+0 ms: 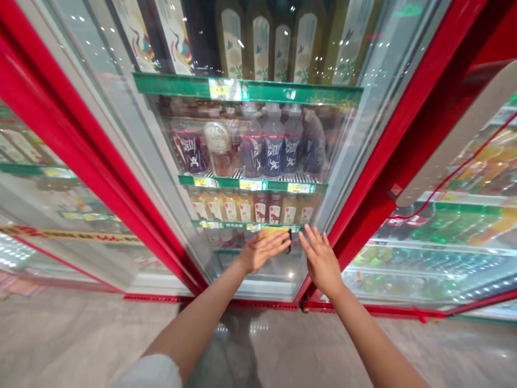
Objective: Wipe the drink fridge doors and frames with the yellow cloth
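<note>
My left hand [262,251] is closed around a flat, phone-sized object [278,232] with a yellow face and a black edge; its kind I cannot make out for certain. The fingers lie across it, pointing right. My right hand [323,261] is open and holds nothing, its fingers spread and pointing up toward the glass door of a drinks fridge [343,161]. Whether its fingertips touch the glass I cannot tell. Behind the glass, above both hands, a row of small juice bottles [244,207] stands on a shelf, with dark-labelled bottles [273,148] on the shelf above.
Tall bottles [262,46] fill the top shelf. Red frames [404,145] border the door. Another cooler [452,242] with drinks stands at the right, a red cord [448,183] hanging across it. More glass-fronted shelves [36,170] are at the left. Below lies a grey floor [76,334].
</note>
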`<act>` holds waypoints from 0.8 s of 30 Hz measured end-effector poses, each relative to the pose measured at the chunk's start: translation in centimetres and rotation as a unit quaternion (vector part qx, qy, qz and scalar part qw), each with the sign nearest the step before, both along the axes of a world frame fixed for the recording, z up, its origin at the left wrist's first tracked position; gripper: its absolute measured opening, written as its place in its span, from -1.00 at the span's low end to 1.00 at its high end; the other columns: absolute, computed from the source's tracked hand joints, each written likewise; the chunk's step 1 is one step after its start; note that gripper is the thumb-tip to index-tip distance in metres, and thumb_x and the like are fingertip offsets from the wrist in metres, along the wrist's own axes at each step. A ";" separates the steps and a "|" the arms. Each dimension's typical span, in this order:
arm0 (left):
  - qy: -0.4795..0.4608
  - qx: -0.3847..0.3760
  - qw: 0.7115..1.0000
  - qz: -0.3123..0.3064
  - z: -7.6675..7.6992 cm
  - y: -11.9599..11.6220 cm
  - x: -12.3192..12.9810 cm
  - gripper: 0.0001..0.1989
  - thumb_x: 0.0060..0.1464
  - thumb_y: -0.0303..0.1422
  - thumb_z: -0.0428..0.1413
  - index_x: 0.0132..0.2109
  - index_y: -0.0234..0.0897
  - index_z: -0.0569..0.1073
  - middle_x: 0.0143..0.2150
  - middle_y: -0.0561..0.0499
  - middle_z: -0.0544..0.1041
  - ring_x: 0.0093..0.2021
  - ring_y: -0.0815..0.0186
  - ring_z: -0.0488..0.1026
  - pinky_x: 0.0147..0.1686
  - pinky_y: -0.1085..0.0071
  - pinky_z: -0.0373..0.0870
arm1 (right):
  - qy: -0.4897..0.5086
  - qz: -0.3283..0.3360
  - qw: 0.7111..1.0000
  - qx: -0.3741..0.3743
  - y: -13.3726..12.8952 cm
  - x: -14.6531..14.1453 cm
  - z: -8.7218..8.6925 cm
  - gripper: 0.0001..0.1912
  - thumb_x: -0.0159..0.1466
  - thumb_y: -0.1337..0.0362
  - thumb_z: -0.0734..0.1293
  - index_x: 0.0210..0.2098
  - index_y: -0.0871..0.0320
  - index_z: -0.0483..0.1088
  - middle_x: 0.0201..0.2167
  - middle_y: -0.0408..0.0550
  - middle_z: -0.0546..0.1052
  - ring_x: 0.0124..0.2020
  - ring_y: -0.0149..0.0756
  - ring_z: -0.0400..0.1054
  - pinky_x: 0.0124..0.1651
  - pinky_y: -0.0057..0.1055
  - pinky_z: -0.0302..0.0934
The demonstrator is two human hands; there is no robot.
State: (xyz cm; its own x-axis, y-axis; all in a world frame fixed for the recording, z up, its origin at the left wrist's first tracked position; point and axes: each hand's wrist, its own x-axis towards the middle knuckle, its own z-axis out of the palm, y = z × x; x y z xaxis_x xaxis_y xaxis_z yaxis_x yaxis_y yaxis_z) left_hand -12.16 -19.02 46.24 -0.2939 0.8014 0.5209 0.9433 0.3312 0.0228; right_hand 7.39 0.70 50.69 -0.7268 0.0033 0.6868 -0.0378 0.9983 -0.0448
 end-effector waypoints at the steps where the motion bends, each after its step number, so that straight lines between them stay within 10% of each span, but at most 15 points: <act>1: 0.044 0.028 0.998 0.018 -0.1 -1.1 -0.3 -0.58 0.35 -0.42 0.03 0.28 -0.01 0.39 0.28 -0.02 0.46 0.30 0.21 0.38 0.36 0.09 0.24 | 0.001 -0.007 1.000 -0.006 -0.1 0.0 -0.2 -0.01 0.26 0.66 0.09 0.51 -0.05 -0.42 0.52 0.06 -0.10 0.53 -0.06 -0.28 0.43 0.24 0.02; 5: 0.206 0.107 0.970 0.078 -1.3 -3.7 0.2 -0.36 0.24 -0.59 0.00 0.40 -0.03 0.28 0.37 0.00 0.40 0.52 0.29 -0.02 0.52 0.14 -0.37 | 0.009 -0.010 1.000 -0.024 -1.2 -0.3 -1.0 0.00 0.25 0.68 0.08 0.51 -0.07 -0.40 0.52 0.06 -0.08 0.53 -0.05 -0.24 0.42 0.25 0.03; 11: 0.202 -0.012 0.979 -0.011 1.3 -1.7 1.5 -0.35 0.30 -0.55 -0.12 0.41 0.15 0.21 0.41 0.26 0.32 0.49 0.51 0.00 0.51 0.32 -0.28 | 0.032 0.021 0.999 -0.015 -3.2 -1.7 0.6 -0.03 0.28 0.64 0.10 0.51 -0.07 -0.41 0.52 0.06 -0.12 0.54 -0.01 -0.29 0.41 0.33 -0.02; 17: 0.202 0.136 0.958 0.152 1.7 -5.7 0.0 -0.36 0.23 -0.56 0.05 0.41 -0.12 0.27 0.47 -0.07 0.22 0.55 0.16 -0.19 0.52 0.01 -0.25 | 0.035 0.009 0.999 -0.004 -3.3 -1.6 1.3 -0.02 0.27 0.64 0.11 0.51 -0.06 -0.41 0.53 0.02 -0.17 0.54 0.02 -0.35 0.39 0.35 -0.01; 24: 0.245 0.045 0.968 -0.007 1.2 -4.8 -0.5 -0.38 0.31 -0.52 -0.08 0.40 0.12 0.22 0.42 0.27 0.30 0.51 0.48 -0.06 0.52 0.21 -0.37 | 0.029 0.040 0.999 0.024 -4.5 -2.4 2.2 -0.04 0.30 0.62 0.12 0.51 -0.07 -0.39 0.53 0.02 -0.18 0.54 0.04 -0.33 0.40 0.34 -0.01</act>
